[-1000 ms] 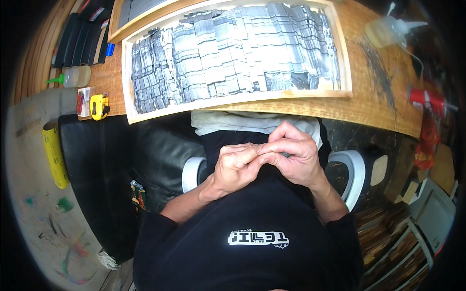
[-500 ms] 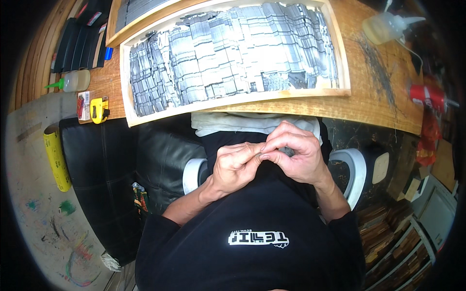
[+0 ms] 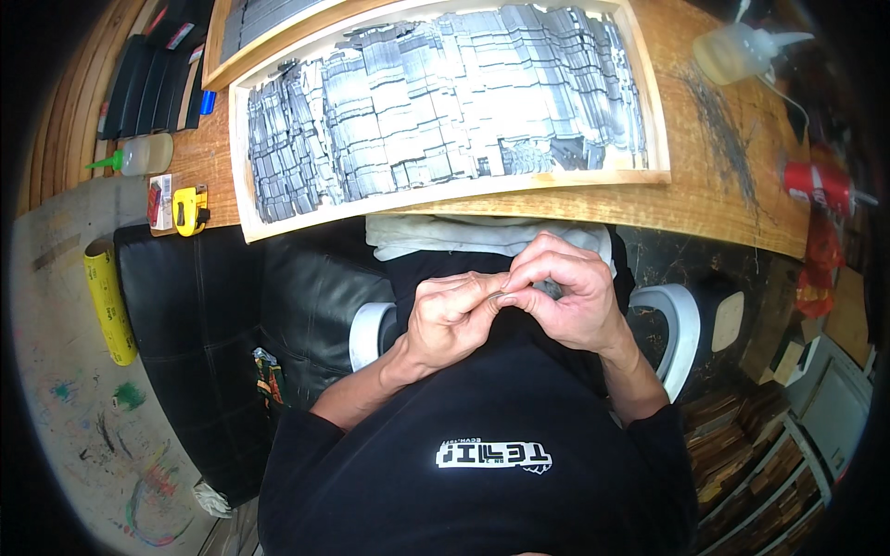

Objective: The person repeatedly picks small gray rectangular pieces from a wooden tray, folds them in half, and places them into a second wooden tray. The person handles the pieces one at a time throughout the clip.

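Fingertip to fingertip, my two hands meet above my lap, just in front of the table's near edge. The fingers of my left hand [image 3: 452,310] are pinched together. My right hand [image 3: 565,285] also pinches, its thumb and forefinger curved round a small gap. Whatever sits between the fingertips is hidden or too small to name. Beyond them on the table lies a shallow wooden tray [image 3: 454,192] with a pale rim. It is covered with rows of thin, dark grey, shiny strips [image 3: 389,102].
The wooden table [image 3: 742,208] carries a squeeze bottle [image 3: 732,53] at the right and a green-tipped one [image 3: 146,155] at the left. A yellow tape measure [image 3: 191,211] is near the left corner. A red can [image 3: 816,187] stands at far right. A black padded seat [image 3: 195,324] is at my left.
Almost nothing differs. Both hands stay pinched together in the same place, with at most a slight shift of the fingers.
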### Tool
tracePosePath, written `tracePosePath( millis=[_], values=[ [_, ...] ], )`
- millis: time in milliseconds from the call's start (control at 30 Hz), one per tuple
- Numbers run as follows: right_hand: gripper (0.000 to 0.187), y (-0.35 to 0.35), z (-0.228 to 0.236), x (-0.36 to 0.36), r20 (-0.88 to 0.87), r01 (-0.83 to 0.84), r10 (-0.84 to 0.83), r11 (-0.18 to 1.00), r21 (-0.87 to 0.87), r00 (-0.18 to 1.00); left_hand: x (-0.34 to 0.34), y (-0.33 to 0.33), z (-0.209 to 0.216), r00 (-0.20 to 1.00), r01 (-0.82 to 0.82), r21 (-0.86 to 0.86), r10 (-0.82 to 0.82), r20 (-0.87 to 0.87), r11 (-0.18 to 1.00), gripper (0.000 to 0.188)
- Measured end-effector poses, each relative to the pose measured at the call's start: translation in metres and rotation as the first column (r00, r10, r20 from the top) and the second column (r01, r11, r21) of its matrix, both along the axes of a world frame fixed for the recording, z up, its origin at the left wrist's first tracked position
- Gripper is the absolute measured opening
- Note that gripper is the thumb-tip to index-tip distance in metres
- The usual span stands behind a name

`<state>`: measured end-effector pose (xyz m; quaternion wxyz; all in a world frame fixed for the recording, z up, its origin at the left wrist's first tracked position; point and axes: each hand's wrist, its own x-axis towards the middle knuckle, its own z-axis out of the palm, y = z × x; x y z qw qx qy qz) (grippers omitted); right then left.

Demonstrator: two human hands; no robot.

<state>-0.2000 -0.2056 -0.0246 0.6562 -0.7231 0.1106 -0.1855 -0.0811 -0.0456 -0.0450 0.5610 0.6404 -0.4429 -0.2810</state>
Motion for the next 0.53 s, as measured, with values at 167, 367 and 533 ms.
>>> tracePosePath(
  millis=[167,367,533],
  values=[
    [0.015,-0.0010,0.0010,0.0004,0.005,-0.004,0.004,1.000,0.000,1.000,-0.0001,0.0001,0.0008,1.000,0.002,0.003,-0.002,-0.009,1.000,0.025],
    [0.014,-0.0016,0.0069,-0.0005,-0.005,0.006,-0.006,0.997,-0.074,1.000,-0.0002,-0.0009,0.0024,0.999,0.012,0.021,-0.012,-0.030,1.000,0.025],
    [0.014,-0.0004,0.0051,-0.0012,0.008,0.015,-0.014,0.992,-0.128,1.000,0.0013,0.0009,0.0020,0.999,0.030,0.072,-0.028,-0.039,0.997,0.027]
  ],
)
